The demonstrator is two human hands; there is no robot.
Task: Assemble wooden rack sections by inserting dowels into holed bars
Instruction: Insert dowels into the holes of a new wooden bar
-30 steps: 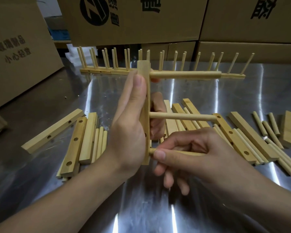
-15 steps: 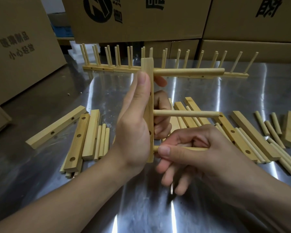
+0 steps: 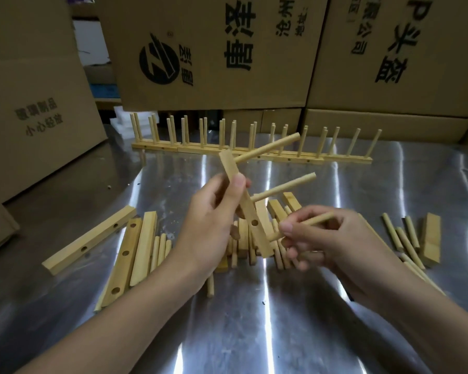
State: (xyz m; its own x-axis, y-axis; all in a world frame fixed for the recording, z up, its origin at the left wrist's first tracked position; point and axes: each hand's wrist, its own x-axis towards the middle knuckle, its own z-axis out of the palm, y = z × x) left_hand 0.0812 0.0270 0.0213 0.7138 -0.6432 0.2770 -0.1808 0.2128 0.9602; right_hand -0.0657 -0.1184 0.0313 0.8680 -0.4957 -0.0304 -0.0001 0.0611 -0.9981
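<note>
My left hand (image 3: pixel 214 225) grips a holed wooden bar (image 3: pixel 250 217) held above the metal table, tilted with its top end leaning left. Two dowels stick out of the bar to the upper right: an upper dowel (image 3: pixel 268 148) and a middle dowel (image 3: pixel 284 188). A side hole shows low on the bar. My right hand (image 3: pixel 316 238) pinches a third dowel (image 3: pixel 308 225) whose left end touches the bar's lower part. Whether that end sits in a hole is hidden by my fingers.
A row of finished rack sections (image 3: pixel 254 152) stands at the back of the metal table (image 3: pixel 254 319). Loose holed bars (image 3: pixel 125 252) lie at left, loose dowels and a block (image 3: pixel 431 242) at right, more pieces under my hands. Cardboard boxes (image 3: pixel 214 49) wall the back and left.
The bar has tilted from upright to leaning left, so its dowels now point up and right. My right hand still holds the third dowel at the bar's lower end. The view has risen.
</note>
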